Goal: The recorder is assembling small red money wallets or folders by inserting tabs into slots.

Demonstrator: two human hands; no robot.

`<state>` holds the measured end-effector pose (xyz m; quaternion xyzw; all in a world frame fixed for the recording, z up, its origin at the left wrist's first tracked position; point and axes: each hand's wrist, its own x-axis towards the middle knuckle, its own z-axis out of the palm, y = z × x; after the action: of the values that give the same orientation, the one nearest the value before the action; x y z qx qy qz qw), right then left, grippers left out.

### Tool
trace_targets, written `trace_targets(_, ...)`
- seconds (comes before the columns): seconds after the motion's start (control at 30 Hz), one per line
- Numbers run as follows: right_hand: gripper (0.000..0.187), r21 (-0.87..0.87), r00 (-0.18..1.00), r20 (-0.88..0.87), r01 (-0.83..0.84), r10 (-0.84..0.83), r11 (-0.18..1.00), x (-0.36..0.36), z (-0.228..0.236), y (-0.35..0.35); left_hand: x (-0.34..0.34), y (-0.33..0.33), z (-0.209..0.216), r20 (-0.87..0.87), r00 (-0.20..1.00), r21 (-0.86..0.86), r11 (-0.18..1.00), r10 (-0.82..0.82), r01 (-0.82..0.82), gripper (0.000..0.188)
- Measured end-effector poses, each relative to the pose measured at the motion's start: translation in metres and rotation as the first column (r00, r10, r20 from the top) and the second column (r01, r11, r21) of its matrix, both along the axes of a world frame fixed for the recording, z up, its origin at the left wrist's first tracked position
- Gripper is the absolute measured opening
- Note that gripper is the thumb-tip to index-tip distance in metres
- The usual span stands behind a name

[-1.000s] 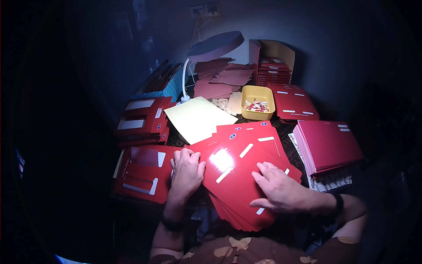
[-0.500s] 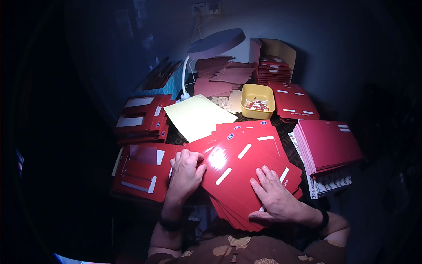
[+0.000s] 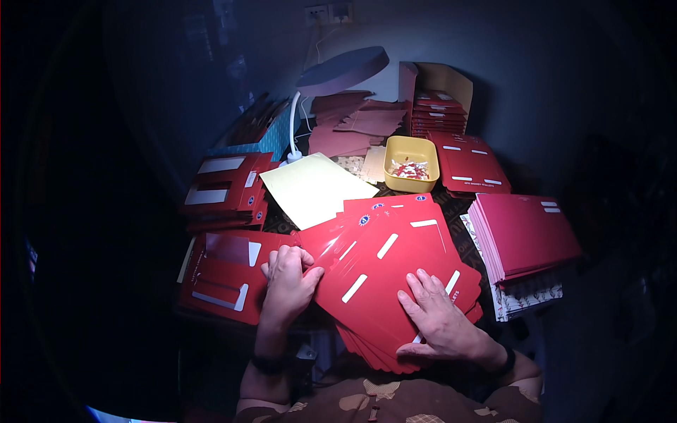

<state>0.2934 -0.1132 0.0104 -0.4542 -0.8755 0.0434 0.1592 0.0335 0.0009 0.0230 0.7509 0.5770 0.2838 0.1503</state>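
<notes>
A fanned pile of red die-cut card sheets (image 3: 381, 282), with white slots, lies in front of me, tilted across the table. At its left edge my left hand (image 3: 288, 278) is closed, fingers curled and thumb pressed on the edge of a red sheet. How many sheets it pinches is hidden. My right hand (image 3: 438, 317) rests flat on the pile's lower right part, fingers outstretched. Just beside my left hand lies a stack of red wallets (image 3: 222, 271) with white-edged cutouts. Beyond the pile is a pale yellow sheet (image 3: 317, 187).
A desk lamp (image 3: 345, 70) leans over the table. Behind the pile stands a yellow tub (image 3: 411, 185) with small red and white scraps. More red stacks (image 3: 472, 162) stand at the far right, a pinkish-red stack (image 3: 525, 233) at right, and another stack (image 3: 226, 183) at left.
My left hand has drawn slightly left and down with the sheet edge. The top sheet has shifted, uncovering another white slot beneath, and the bright glare has faded. My right hand stays nearly in place.
</notes>
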Motion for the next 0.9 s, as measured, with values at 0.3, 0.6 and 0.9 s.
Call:
trace_targets(0.3, 0.084, -0.027, 0.999, 0.008, -0.040, 0.040, 0.999, 0.006, 0.005, -0.001, -0.006, -0.008, 0.017, 0.825, 0.565, -0.267, 0.864, -0.024, 0.427, 0.006)
trace_targets(0.6, 0.084, -0.153, 0.995, 0.045, -0.083, 0.091, 0.985, 0.015, 0.025, 0.007, -0.015, -0.016, 0.018, 0.826, 0.563, -0.474, 0.581, 0.033, 0.662, 0.026)
trace_targets(0.9, 0.087, -0.190, 0.972, 0.104, -0.191, 0.213, 0.963, -0.017, 0.027, 0.011, -0.005, -0.019, 0.008, 0.878, 0.479, -0.386, 0.615, 0.015, 0.688, 0.022)
